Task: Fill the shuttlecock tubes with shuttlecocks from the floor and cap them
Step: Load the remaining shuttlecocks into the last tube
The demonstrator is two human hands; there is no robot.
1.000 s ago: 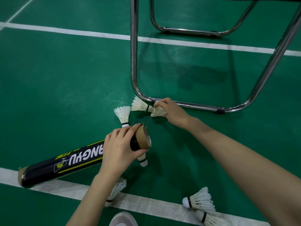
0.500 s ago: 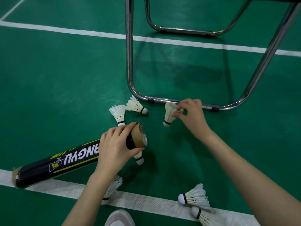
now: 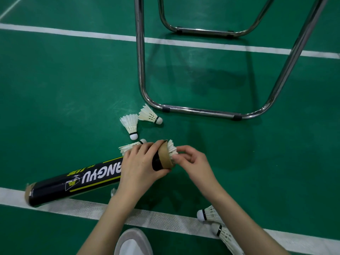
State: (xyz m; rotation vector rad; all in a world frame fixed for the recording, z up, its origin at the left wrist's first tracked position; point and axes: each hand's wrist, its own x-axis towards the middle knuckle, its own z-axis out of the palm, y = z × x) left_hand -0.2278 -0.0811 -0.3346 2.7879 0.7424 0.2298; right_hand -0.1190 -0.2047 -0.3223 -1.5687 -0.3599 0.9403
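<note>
The left hand (image 3: 141,165) wraps around the black cardboard tube (image 3: 77,181) just behind its open end, holding it tilted above the green court floor (image 3: 64,89). The tube is a long cylinder with glossy black wrap, white and yellow lettering, and bare brown card rims at both ends. Its far end hangs over the textured white line (image 3: 55,205) near the floor's lower-left edge.

The right hand (image 3: 195,162) pinches a white feather shuttlecock (image 3: 172,147) with its fingertips; the feather skirt protrudes from the tube mouth, the cork is hidden inside.

Loose shuttlecocks on the floor, each a flared feather cone with a rounded white cork and black band:
- Two (image 3: 130,124) (image 3: 150,115) lie touching at their skirts, just beside the chrome tubular chair frame (image 3: 202,111).
- One (image 3: 131,145) lies partly hidden behind the left hand.
- Two (image 3: 208,214) (image 3: 225,235) lie close together on the white line near the lower-right edge.

A grey shoe toe (image 3: 133,242) shows at the bottom edge.
</note>
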